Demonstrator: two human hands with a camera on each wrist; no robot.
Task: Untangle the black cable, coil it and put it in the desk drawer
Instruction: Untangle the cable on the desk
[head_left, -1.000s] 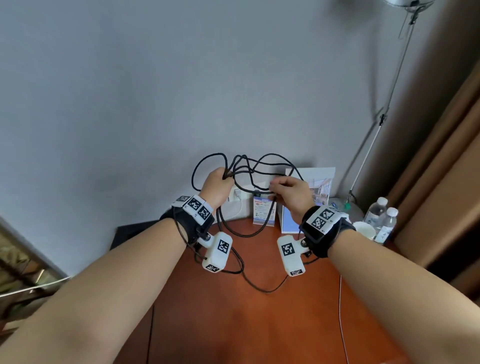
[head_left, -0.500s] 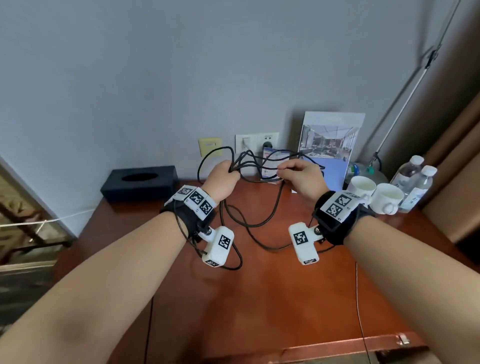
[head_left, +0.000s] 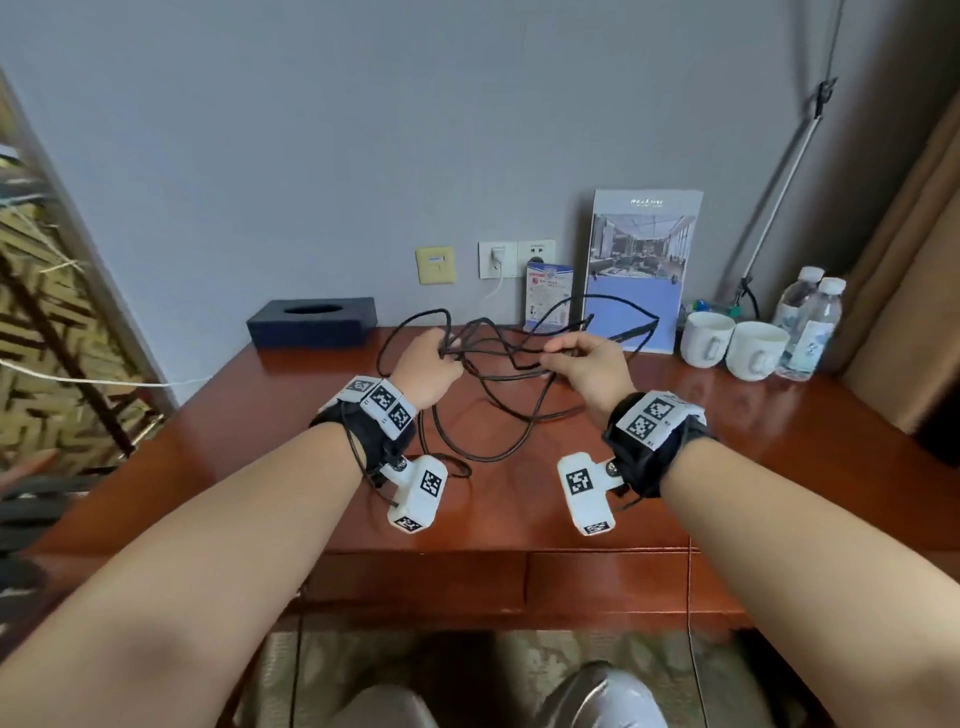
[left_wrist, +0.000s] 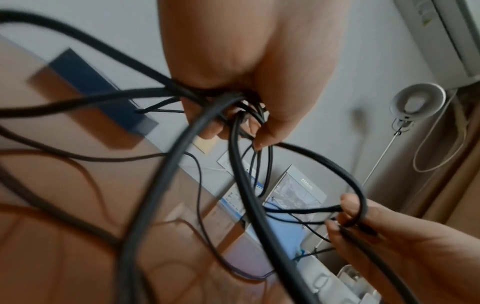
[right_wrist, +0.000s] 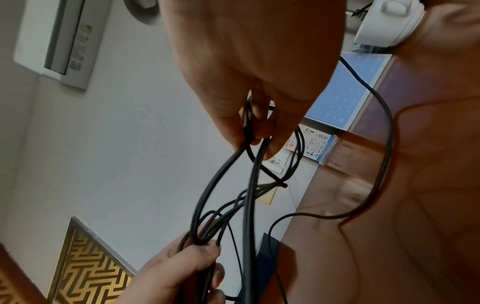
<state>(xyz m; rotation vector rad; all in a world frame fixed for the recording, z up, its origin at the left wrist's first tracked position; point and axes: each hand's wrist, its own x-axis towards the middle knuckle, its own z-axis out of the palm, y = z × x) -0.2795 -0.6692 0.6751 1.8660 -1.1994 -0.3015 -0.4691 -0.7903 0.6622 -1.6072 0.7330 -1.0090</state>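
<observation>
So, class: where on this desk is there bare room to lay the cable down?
Bare wood shows on the desk left of the left hand, in front of the tissue box. The right back corner is crowded by mugs and bottles.

Your forearms are bare, with no sleeves. A black strap (head_left: 363, 431) wraps your left wrist, topped by a white block printed with black-and-white square code markers (head_left: 383, 399). Below that strap, a white camera module (head_left: 418, 493) hangs on a small metal bolt (it carries its own code marker). Your right wrist wears a matching black strap (head_left: 649, 457), white marker block (head_left: 652, 418) and white camera module (head_left: 584, 491). Thin black wires trail beside each strap.
</observation>
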